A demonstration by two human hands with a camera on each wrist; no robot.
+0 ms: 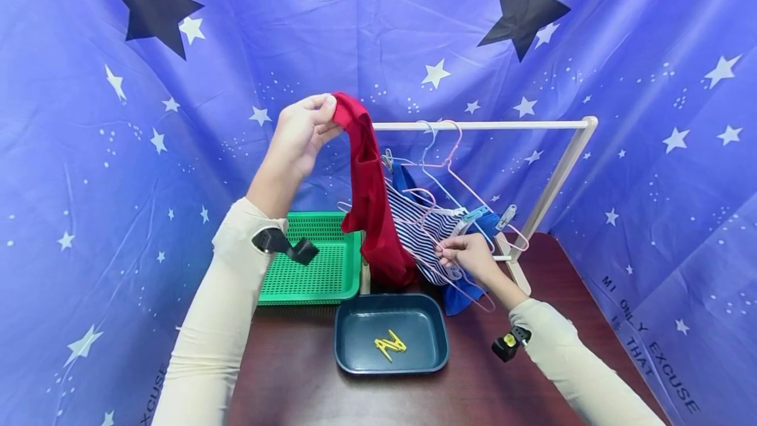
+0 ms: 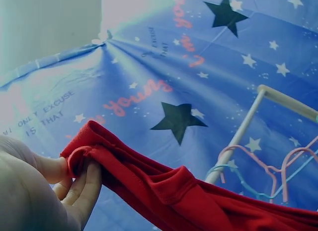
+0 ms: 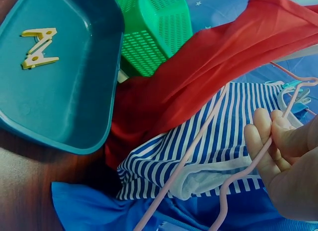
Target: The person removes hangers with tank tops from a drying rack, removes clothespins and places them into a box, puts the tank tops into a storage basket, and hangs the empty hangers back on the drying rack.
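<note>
Raised at the left, my left hand pinches one end of a red garment between thumb and fingers. The cloth hangs down in a long fold, its lower end near the table. With thumb and fingertips, my right hand grips a pink clothes hanger, which carries no clothing and slants in front of a striped garment. In the right wrist view the red cloth overlaps part of the stripes. A blue garment shows below them.
A drying rack stands behind, with hangers on its rod. A blue clothespin and a pale clothespin are at the hung clothes. The dark tray in front holds yellow clothespins. A green basket sits at left.
</note>
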